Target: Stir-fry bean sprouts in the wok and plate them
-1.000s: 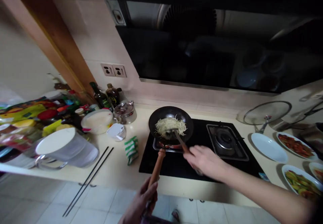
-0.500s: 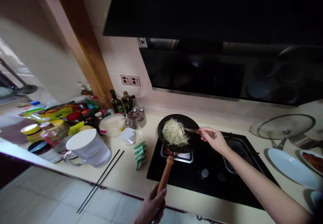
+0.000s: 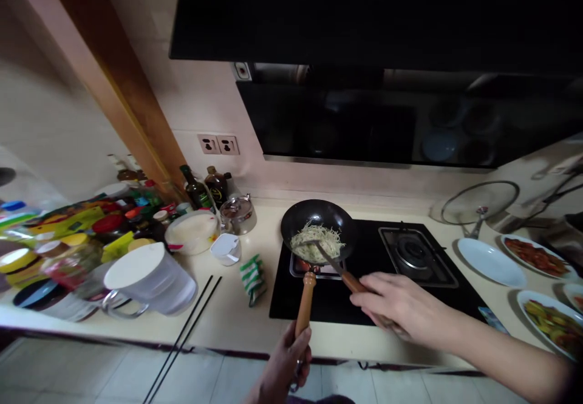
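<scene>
My left hand [image 3: 285, 367] is shut around the upright wooden handle [image 3: 305, 304] of a black wok [image 3: 317, 217], which sits on the left burner of the hob. Pale shredded food [image 3: 316, 242] lies spread in the bottom of the wok. My right hand [image 3: 396, 304] grips the wooden handle of a metal spatula [image 3: 340, 270] in front of the wok, and its blade reaches into the food. The burner beneath the wok is mostly hidden.
The black gas hob [image 3: 412, 252] has a free burner on the right. Beyond it are a glass lid [image 3: 478, 203], a white plate [image 3: 492, 262] and plates of cooked food [image 3: 537, 256]. To the left are long black chopsticks [image 3: 182, 343], a striped cloth [image 3: 252, 279], a white jug [image 3: 150, 279] and crowded bottles.
My right hand has come from the far right of the wok to its near side, and the spatula now points into the food. The food lies flatter. The view has shifted slightly.
</scene>
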`<move>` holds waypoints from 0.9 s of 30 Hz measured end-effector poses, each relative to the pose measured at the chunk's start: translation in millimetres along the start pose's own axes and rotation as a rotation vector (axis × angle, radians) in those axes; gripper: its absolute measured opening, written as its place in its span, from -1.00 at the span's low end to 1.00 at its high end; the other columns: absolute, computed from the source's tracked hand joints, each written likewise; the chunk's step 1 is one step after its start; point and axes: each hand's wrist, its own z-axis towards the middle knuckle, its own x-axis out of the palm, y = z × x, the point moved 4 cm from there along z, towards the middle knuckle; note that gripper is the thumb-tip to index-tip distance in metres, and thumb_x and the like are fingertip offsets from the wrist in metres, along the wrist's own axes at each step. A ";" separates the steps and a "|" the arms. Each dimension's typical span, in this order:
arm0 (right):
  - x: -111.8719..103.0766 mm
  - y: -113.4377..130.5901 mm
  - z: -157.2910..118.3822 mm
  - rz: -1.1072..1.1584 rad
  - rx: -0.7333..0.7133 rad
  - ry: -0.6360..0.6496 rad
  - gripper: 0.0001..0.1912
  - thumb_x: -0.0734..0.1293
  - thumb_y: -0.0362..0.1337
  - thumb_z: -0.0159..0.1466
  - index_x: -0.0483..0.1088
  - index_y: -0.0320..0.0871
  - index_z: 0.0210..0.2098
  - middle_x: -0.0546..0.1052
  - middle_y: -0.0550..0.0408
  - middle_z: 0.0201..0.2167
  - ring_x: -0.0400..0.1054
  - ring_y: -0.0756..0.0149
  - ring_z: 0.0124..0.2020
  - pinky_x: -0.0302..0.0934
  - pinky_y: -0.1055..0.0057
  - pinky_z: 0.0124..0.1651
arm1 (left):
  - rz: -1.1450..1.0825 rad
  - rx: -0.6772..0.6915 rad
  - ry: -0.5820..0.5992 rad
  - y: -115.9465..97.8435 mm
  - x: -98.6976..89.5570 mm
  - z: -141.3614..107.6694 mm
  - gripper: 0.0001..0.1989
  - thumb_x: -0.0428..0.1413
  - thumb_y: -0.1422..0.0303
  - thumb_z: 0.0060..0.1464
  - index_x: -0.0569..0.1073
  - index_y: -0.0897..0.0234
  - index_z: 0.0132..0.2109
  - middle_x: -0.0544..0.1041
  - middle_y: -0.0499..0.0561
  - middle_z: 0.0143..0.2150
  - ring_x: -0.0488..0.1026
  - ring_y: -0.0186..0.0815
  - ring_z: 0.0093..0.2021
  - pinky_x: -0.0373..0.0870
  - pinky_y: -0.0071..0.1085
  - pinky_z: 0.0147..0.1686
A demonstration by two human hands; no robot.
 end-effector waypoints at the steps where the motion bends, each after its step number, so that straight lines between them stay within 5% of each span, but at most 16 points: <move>1: -1.8 8.5 0.9 -0.016 0.006 0.033 -0.79 0.23 -0.32 0.28 0.48 -0.01 -0.19 0.47 0.11 -0.45 0.34 0.36 -0.44 0.23 0.46 -0.37 | 0.007 -0.001 0.008 -0.3 0.2 -0.1 -0.36 0.15 -0.17 -0.20 0.22 0.20 -0.14 0.34 -0.22 -0.58 0.19 -0.52 -0.70 -0.01 -0.58 -0.75; 4: 4.2 3.0 17.8 -0.077 0.075 0.064 -0.77 0.20 -0.35 0.27 0.49 -0.06 -0.22 0.50 0.06 -0.43 0.37 0.33 -0.45 0.24 0.44 -0.39 | 0.028 0.003 0.008 -1.1 -0.9 -0.6 -0.37 0.15 -0.17 -0.19 0.22 0.20 -0.16 0.34 -0.22 -0.57 0.21 -0.52 -0.69 0.01 -0.59 -0.74; 8: -16.9 -64.1 35.1 0.034 0.388 -0.185 -0.76 0.22 -0.27 0.25 0.51 -0.07 -0.19 0.60 0.05 -0.27 0.48 0.26 -0.29 0.32 0.37 -0.19 | 0.006 0.008 0.059 1.1 -3.8 -2.7 -0.38 0.16 -0.16 -0.18 0.23 0.21 -0.15 0.40 -0.18 -0.51 0.33 -0.49 -0.63 0.10 -0.58 -0.69; 12: -40.4 -125.0 39.1 0.216 0.770 -0.460 -0.82 0.30 -0.21 0.17 0.52 -0.14 -0.38 0.55 0.09 -0.59 0.46 0.27 -0.53 0.32 0.41 -0.36 | -0.012 -0.002 0.129 8.6 -9.4 -4.5 -0.36 0.15 -0.17 -0.18 0.22 0.19 -0.12 0.45 -0.13 -0.43 0.40 -0.44 -0.62 0.17 -0.54 -0.67; 15: -16.9 -137.0 53.4 0.375 0.855 -0.588 -0.72 0.24 -0.17 0.22 0.50 -0.22 -0.40 0.46 0.09 -0.72 0.43 0.28 -0.63 0.32 0.43 -0.49 | -0.010 -0.045 0.135 14.1 -14.5 -5.1 -0.32 0.16 -0.18 -0.19 0.22 0.17 -0.06 0.46 -0.13 -0.43 0.41 -0.42 -0.62 0.24 -0.51 -0.64; 20: 10.6 -98.2 60.1 0.445 0.661 -0.540 -0.70 0.23 -0.13 0.24 0.50 -0.18 -0.24 0.59 0.03 -0.47 0.50 0.26 -0.42 0.40 0.35 -0.30 | -0.007 -0.033 0.173 12.5 -16.2 -4.3 -0.30 0.17 -0.18 -0.21 0.23 0.17 -0.04 0.47 -0.12 -0.44 0.41 -0.41 -0.61 0.27 -0.49 -0.63; 23: 0.8 -42.0 49.0 0.243 0.281 -0.304 -0.76 0.25 -0.23 0.25 0.50 -0.07 -0.16 0.59 0.05 -0.27 0.47 0.29 -0.29 0.35 0.35 -0.17 | -0.016 -0.036 0.196 12.1 -16.0 -1.7 -0.29 0.18 -0.18 -0.23 0.22 0.19 -0.06 0.46 -0.13 -0.45 0.40 -0.41 -0.62 0.25 -0.50 -0.64; 25: 4.8 -7.8 42.1 0.051 0.054 -0.107 -0.73 0.20 -0.30 0.29 0.48 -0.07 -0.11 0.56 0.04 -0.31 0.44 0.31 -0.35 0.33 0.38 -0.25 | -0.019 -0.044 0.197 13.1 -16.2 -0.3 -0.26 0.19 -0.19 -0.26 0.21 0.19 -0.05 0.46 -0.14 -0.47 0.39 -0.43 -0.64 0.22 -0.51 -0.65; 27: 15.3 5.2 41.9 -0.075 -0.025 0.000 -0.73 0.17 -0.34 0.29 0.48 -0.11 -0.13 0.53 0.04 -0.40 0.40 0.32 -0.43 0.30 0.40 -0.34 | -0.007 -0.050 0.197 14.0 -16.4 -0.5 -0.23 0.20 -0.20 -0.29 0.20 0.20 -0.06 0.45 -0.15 -0.48 0.39 -0.43 -0.64 0.21 -0.50 -0.66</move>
